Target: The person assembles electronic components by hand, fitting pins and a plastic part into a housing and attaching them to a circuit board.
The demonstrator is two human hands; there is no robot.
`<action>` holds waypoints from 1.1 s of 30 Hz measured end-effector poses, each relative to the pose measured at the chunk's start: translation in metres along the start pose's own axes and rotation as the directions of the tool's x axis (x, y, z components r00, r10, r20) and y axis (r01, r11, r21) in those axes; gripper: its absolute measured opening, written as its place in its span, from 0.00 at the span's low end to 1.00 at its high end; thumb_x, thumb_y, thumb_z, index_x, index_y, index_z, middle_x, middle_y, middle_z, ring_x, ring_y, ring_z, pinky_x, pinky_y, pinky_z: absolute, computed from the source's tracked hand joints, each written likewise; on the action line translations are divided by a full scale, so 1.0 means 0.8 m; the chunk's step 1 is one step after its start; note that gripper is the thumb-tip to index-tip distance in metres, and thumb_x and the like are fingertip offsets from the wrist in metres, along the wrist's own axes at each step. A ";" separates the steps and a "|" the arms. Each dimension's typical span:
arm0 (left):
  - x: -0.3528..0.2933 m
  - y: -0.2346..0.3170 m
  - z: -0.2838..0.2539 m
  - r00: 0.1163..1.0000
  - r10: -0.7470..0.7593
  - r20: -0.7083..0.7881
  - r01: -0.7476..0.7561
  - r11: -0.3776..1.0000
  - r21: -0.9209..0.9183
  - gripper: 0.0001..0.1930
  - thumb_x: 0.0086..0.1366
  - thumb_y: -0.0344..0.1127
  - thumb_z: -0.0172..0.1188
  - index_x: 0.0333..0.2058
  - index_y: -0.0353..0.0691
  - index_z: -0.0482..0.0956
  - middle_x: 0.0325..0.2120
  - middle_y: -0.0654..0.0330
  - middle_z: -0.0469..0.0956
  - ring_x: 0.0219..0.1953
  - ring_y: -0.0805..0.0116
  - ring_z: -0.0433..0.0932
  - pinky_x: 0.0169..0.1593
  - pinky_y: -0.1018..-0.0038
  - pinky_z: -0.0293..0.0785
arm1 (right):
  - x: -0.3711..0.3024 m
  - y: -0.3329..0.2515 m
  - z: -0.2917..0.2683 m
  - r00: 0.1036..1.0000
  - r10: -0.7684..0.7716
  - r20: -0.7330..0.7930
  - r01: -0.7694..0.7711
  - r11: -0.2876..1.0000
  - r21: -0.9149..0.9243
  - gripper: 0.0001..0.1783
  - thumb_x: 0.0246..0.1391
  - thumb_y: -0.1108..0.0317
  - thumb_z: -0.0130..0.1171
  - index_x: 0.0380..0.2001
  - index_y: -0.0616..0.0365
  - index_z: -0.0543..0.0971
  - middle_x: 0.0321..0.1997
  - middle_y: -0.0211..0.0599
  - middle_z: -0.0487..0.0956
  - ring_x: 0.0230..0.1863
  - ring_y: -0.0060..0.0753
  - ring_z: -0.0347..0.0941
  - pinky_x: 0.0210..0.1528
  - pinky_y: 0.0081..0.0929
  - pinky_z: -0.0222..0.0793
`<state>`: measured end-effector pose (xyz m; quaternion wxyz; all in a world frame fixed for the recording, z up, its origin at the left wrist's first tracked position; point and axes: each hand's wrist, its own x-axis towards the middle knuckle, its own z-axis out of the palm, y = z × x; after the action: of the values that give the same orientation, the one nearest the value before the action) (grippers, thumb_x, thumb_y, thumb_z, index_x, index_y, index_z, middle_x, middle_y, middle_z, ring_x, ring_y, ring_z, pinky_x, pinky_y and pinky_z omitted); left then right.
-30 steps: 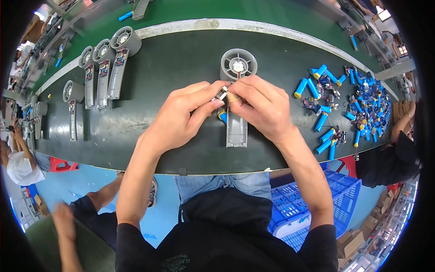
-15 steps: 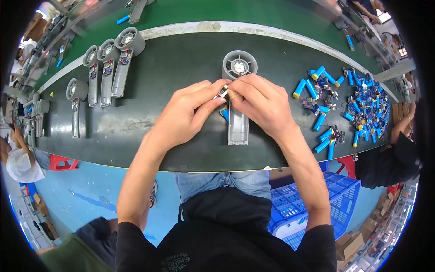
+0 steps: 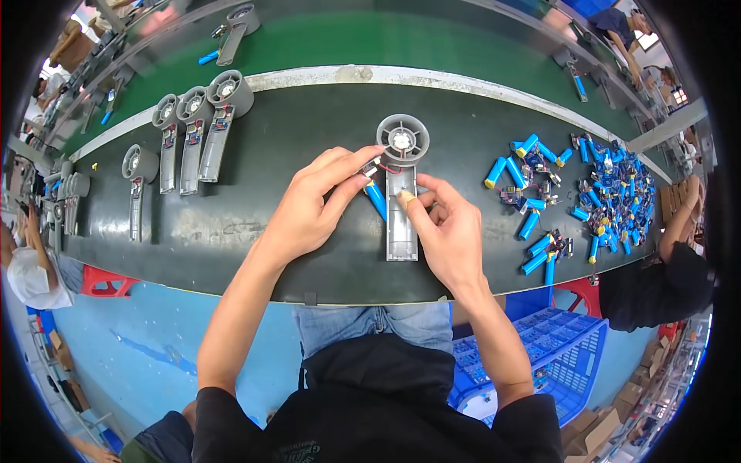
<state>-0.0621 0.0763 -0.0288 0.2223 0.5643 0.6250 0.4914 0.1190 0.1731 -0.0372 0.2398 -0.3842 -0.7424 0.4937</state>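
Observation:
A grey handheld fan housing [image 3: 401,241] lies in front of me, its round fan head at the far end and its long open handle toward me. Pinched between the thumb and forefinger of my left hand [image 3: 307,202] is a small circuit board [image 3: 370,167], just left of the handle's top. A red wire runs from it toward the fan head. Below the board a blue battery [image 3: 377,201] slants against the handle's left side. My right hand [image 3: 454,235] grips the handle, thumb on its inner face and forefinger at the right edge. Something yellowish covers the thumb tip.
Several similar fan housings [image 3: 218,143] with boards in them stand in a row at left. To the right lies a heap of blue batteries with boards [image 3: 617,193]. A green belt [image 3: 340,38] runs beyond the pale rail. Below the table sits a blue crate [image 3: 532,347]. Other people work on both sides.
My right hand has moved down from the board and wires to the housing's handle. The left hand still pinches the board, and more of the battery now shows.

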 end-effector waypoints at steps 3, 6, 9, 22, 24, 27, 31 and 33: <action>0.008 -0.006 0.004 0.998 0.041 -0.046 -0.042 0.999 -0.025 0.18 0.70 0.26 0.55 0.57 0.38 0.76 0.35 0.58 0.76 0.37 0.68 0.75 0.43 0.73 0.71 | 0.007 0.000 -0.004 0.999 -0.017 -0.051 0.019 0.999 0.048 0.19 0.60 0.71 0.63 0.52 0.69 0.78 0.27 0.24 0.77 0.23 0.06 0.65 0.22 0.13 0.60; 0.035 -0.018 0.010 0.994 0.005 -0.111 -0.031 0.971 -0.238 0.17 0.73 0.30 0.51 0.58 0.38 0.74 0.35 0.59 0.77 0.39 0.70 0.76 0.45 0.73 0.73 | 0.043 -0.021 -0.017 0.996 -0.085 -0.008 0.085 0.994 -0.065 0.19 0.61 0.71 0.62 0.53 0.69 0.78 0.27 0.23 0.76 0.25 0.08 0.67 0.25 0.13 0.62; 0.095 -0.025 -0.011 0.982 -0.140 -0.123 0.075 0.903 -0.424 0.14 0.76 0.35 0.47 0.55 0.36 0.71 0.28 0.62 0.77 0.33 0.73 0.76 0.39 0.76 0.72 | 0.121 -0.043 -0.016 0.982 -0.188 0.003 0.186 0.966 -0.181 0.20 0.59 0.64 0.63 0.50 0.68 0.80 0.30 0.34 0.81 0.31 0.20 0.75 0.36 0.24 0.72; 0.278 -0.190 -0.010 0.745 0.311 -0.590 0.205 0.736 0.646 0.22 0.70 0.42 0.55 0.59 0.41 0.72 0.53 0.51 0.74 0.58 0.51 0.69 0.59 0.53 0.61 | 0.403 -0.001 -0.006 0.909 -0.342 -0.238 0.260 0.911 -0.319 0.25 0.59 0.47 0.59 0.44 0.60 0.83 0.39 0.48 0.84 0.44 0.54 0.80 0.47 0.44 0.75; 0.266 -0.184 -0.032 0.693 0.338 -0.636 0.179 0.774 0.607 0.18 0.72 0.41 0.51 0.56 0.41 0.75 0.52 0.51 0.75 0.58 0.51 0.69 0.58 0.54 0.62 | 0.423 0.012 -0.060 0.827 -0.455 -0.330 0.281 0.843 -0.458 0.19 0.57 0.53 0.60 0.39 0.58 0.84 0.38 0.48 0.84 0.42 0.53 0.80 0.47 0.46 0.75; 0.276 -0.162 -0.026 0.728 0.313 -0.610 0.168 0.780 0.602 0.16 0.72 0.40 0.52 0.52 0.36 0.76 0.50 0.50 0.73 0.55 0.51 0.69 0.56 0.55 0.62 | 0.452 0.084 -0.223 0.635 -0.632 -0.444 -0.024 0.558 -0.829 0.19 0.49 0.55 0.65 0.41 0.54 0.83 0.43 0.46 0.82 0.46 0.52 0.77 0.49 0.47 0.74; 0.280 -0.161 -0.023 0.714 0.330 -0.617 0.182 0.764 0.619 0.16 0.74 0.41 0.50 0.53 0.38 0.76 0.51 0.53 0.73 0.56 0.53 0.69 0.59 0.57 0.60 | 0.422 0.142 -0.338 0.693 -0.273 -0.667 -0.499 0.486 -0.718 0.40 0.43 0.43 0.71 0.55 0.56 0.75 0.57 0.46 0.75 0.60 0.54 0.69 0.56 0.51 0.70; 0.279 -0.158 -0.021 0.710 0.324 -0.626 0.186 0.771 0.609 0.16 0.74 0.41 0.50 0.53 0.38 0.76 0.52 0.53 0.73 0.56 0.53 0.69 0.59 0.57 0.60 | 0.417 0.178 -0.369 0.671 -0.256 -0.696 -0.540 0.474 -0.695 0.40 0.43 0.42 0.71 0.53 0.58 0.76 0.56 0.48 0.77 0.59 0.54 0.71 0.55 0.49 0.71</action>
<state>-0.1969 0.2916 -0.0696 -0.2546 0.3996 0.7652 0.4358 0.1864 0.6355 -0.0584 0.2364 -0.6779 -0.6843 -0.1274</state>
